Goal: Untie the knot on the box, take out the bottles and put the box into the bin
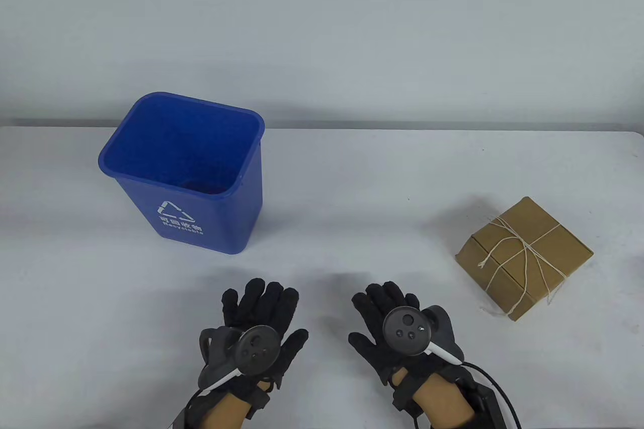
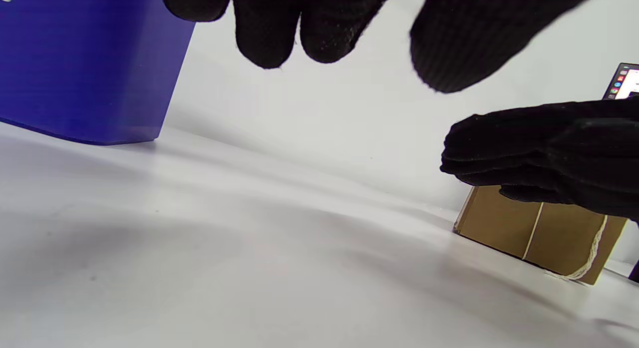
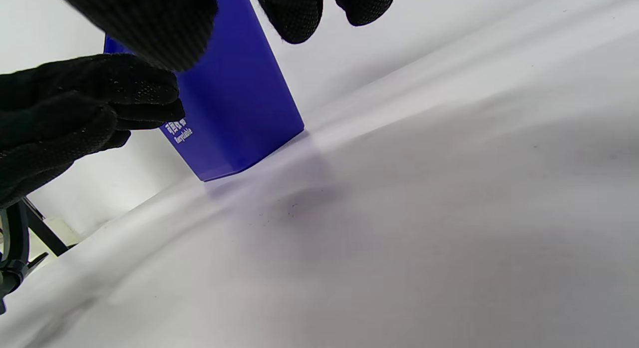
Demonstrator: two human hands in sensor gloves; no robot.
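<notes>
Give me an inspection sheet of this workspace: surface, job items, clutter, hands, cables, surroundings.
Surface: white table, bare between items.
Job's things: brown box, closed, string tied crosswise, at right; blue bin upright at left, nothing seen inside; bottles not visible.
Clutter: nothing seen.
Hands: left hand and right hand hover side by side near the front edge, fingers relaxed, no grip on anything.
Cables: black cable beside the right wrist.
Surroundings: plain white wall; part of a lit screen at the left wrist view's edge.

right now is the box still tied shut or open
Tied shut: the string crosses over the closed brown box, knot intact, and neither hand touches it.
</notes>
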